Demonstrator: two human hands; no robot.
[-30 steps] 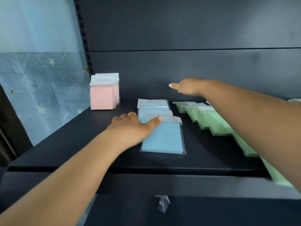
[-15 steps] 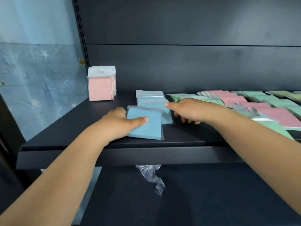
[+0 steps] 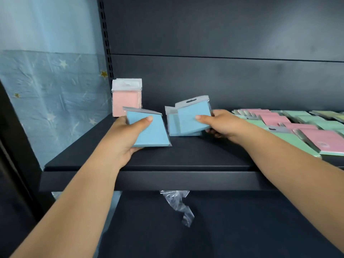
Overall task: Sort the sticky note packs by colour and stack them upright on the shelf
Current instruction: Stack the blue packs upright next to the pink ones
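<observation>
**Currently: Both Hands Hold Blue Packs Above the Shelf**

1. Left hand. My left hand [image 3: 123,135] grips one blue sticky note pack [image 3: 149,132]. The thumb presses on the front face and the fingers curl underneath. The pack is tilted, its clear header flap pointing up and left, and its lower edge sits just above the dark shelf [image 3: 186,155].

2. Right hand. My right hand [image 3: 221,125] pinches a second blue pack [image 3: 192,116], thumb on the front face, fingers behind. This pack is raised and tilted, with its hang-hole flap at the top. It overlaps the remaining blue packs [image 3: 172,125], which stand or lean behind and below it; I cannot tell whether my fingers also hold those.

3. Sorted stock. A stack of pink packs [image 3: 126,101] stands upright at the back left corner of the shelf, beside the slotted upright post [image 3: 105,43]. It is near, but apart from, the pack in my left hand.

4. Unsorted stock. Loose pink and green packs [image 3: 297,127] lie flat and overlapping across the right side of the shelf, just beside my right forearm.

5. Surroundings. A crumpled piece of clear plastic wrap [image 3: 178,203] hangs below the front lip of the shelf. Blue star-printed paper [image 3: 52,94] covers the wall at left.
</observation>
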